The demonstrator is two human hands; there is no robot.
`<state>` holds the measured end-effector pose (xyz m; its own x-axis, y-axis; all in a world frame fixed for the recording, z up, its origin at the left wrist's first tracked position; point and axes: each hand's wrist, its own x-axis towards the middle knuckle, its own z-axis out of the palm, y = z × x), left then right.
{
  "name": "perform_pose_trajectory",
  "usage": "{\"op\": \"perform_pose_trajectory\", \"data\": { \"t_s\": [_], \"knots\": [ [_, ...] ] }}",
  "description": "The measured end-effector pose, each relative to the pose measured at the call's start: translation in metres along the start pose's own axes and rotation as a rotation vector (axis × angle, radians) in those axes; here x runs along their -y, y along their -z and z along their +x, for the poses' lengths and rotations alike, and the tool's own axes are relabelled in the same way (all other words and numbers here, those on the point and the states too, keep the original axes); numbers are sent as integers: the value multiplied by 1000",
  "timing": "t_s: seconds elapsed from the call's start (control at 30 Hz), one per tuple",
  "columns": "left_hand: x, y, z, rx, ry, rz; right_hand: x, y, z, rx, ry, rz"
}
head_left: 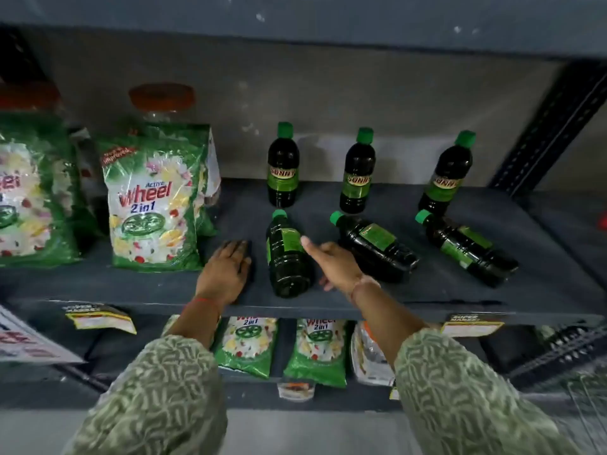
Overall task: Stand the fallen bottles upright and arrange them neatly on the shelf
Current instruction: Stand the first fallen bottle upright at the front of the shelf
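My left hand [226,274] lies flat, palm down and fingers spread, on the dark shelf [427,290], near its front edge, holding nothing. My right hand [335,264] hangs open just beside the nearest fallen bottle [285,254], thumb pointing toward 11 o'clock over its green label; whether my fingers touch the bottle's side I cannot tell from here, but they are not wrapped round it.

That bottle lies on its side between my two hands, cap toward 12 o'clock, base toward the shelf's front edge. At 3 o'clock from it a second fallen bottle [374,247] lies with its cap toward 10 o'clock, and farther the same way a third fallen bottle [466,247] lies likewise.

Behind them, toward 12 o'clock, three dark bottles with green caps stand in a row well apart: the left standing bottle [283,165], the middle standing bottle [358,172] and the right standing bottle [448,175], the last appearing to lean in this wide view.

At 9 o'clock from my left hand a green detergent pouch [154,198] stands upright on the shelf.
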<state>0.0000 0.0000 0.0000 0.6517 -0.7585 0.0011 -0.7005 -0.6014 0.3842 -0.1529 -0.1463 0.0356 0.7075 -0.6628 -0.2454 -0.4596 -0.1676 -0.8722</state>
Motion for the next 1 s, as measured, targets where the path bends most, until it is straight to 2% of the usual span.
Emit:
{"op": "perform_pose_trajectory", "data": {
  "t_s": [0.13, 0.27, 0.37, 0.47, 0.53, 0.6, 0.83, 1.0],
  "knots": [
    [2, -10, 7, 43, 15, 1, 27, -15, 20, 110, -133, 19],
    [8, -19, 10, -14, 15, 61, 25, -36, 41, 81, -79, -109],
    [8, -21, 12, -41, 1, 82, 19, -34, 46, 58, -60, -10],
    [6, -22, 13, -31, 13, 93, 12, -30, 49, -137, 39, 69],
    [6, -22, 13, -35, 16, 97, 9, -26, 52, -308, 188, 53],
    [7, -22, 13, -40, 17, 98, 5, -21, 54, -366, 328, 43],
    [5, -19, 12, -15, 30, 86, -10, -18, 42, -306, 489, 146],
    [2, -17, 12, -8, 57, 52, -17, -22, 29, -211, 451, 145]
  ]
}}
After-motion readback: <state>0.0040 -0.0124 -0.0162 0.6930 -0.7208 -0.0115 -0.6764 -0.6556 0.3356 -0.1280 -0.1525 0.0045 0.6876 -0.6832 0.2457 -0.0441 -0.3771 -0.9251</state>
